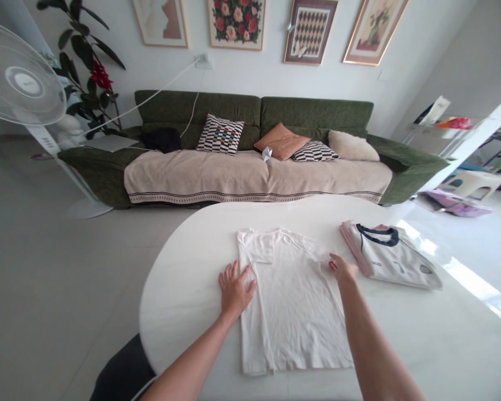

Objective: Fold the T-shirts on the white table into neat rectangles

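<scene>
Left hand [236, 289] flat, grip wide on the white T-shirt [292, 301]; right hand [344, 268] pinches its sleeve, grip narrow (folded jersey [390, 256] just beside)!

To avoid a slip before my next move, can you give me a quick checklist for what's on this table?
White T-shirt lying flat: ok, with light wrinkles.
Left hand pressed on the shirt, fingers spread: ok.
Right hand secure on the shirt's sleeve: cannot tell; its fingertips reach the sleeve edge, but no grip shows.
Hem on the white table, not over its edge: ok.
Folded shirt with navy collar apart from the T-shirt: ok.
</scene>
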The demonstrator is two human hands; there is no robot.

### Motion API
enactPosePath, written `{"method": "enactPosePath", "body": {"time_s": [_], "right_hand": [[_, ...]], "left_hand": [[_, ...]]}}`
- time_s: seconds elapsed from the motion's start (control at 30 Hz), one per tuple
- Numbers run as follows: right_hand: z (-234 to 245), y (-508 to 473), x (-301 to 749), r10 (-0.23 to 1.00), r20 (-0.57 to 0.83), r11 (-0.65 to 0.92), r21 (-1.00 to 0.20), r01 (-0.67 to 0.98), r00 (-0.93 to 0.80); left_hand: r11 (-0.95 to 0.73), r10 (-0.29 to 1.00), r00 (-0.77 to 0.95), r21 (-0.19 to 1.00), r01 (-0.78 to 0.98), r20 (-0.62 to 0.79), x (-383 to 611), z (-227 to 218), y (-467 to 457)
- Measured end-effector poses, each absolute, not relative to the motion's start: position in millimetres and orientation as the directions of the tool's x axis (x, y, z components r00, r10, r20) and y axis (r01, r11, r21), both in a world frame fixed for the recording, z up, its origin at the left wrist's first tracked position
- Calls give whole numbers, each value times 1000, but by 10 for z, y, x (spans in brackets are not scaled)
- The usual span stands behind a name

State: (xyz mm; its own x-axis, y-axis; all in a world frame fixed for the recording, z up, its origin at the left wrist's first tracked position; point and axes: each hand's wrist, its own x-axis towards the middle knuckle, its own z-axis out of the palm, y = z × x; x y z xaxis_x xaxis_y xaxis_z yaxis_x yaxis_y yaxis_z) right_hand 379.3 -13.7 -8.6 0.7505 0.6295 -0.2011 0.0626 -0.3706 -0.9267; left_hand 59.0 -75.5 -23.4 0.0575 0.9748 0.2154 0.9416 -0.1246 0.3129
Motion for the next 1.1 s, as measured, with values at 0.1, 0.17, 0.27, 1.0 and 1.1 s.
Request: {"method": "enactPosePath", "body": {"time_s": [0.1, 0.17, 0.27, 1.0, 1.1], "right_hand": [[-61, -60, 3761, 591, -270, -465, -884, 48, 761], [-12, -6, 3722, 604, -249, -480, -872, 96, 757], [86, 93, 3530, 685, -130, -431, -866, 255, 717], [-169, 34, 1837, 953, 189, -143, -408, 902, 237], [-189, 10, 1789, 958, 198, -111, -404, 908, 206]], "left_hand": [[-127, 973, 57, 314, 941, 222, 591, -239, -752], [-116, 975, 49, 313, 943, 215, 592, -236, -750], [-114, 977, 50, 306, 945, 208, 594, -241, -747], [-133, 974, 62, 324, 937, 220, 559, -320, -728], [-131, 975, 64, 318, 939, 211, 556, -309, -731]]}}
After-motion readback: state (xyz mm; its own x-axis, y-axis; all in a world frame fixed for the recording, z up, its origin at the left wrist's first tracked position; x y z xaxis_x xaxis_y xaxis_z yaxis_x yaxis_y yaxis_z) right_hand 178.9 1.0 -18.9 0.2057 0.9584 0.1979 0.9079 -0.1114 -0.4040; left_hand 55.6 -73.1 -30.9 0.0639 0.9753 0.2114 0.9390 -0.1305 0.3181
